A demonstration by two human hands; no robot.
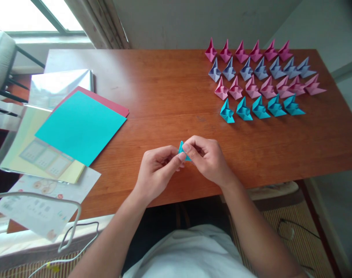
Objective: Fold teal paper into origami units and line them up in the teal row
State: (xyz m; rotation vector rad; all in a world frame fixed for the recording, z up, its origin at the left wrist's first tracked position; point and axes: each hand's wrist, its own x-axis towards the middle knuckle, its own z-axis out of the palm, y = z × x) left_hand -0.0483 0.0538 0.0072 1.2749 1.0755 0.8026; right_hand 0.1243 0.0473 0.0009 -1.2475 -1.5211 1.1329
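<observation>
Near the front edge of the table, both hands pinch a small piece of folded turquoise paper (181,146). My left hand (160,168) grips its left side, thumb in front and fingers curled behind. From the other side, my right hand (206,158) closes thumb and fingertips on it. A narrow point of the paper sticks up between the hands, and a small corner shows below; my fingers hide the rest. Beyond my right hand stands a row of turquoise origami pieces (261,108), each with a raised point.
Behind the turquoise row are rows of pink (268,88), lavender (261,69) and magenta (256,52) origami pieces. At left, turquoise sheets (83,125) overlap a red sheet (114,103), yellow paper (68,175) and clear packaging (63,83). A printed sheet (39,208) overhangs the table edge.
</observation>
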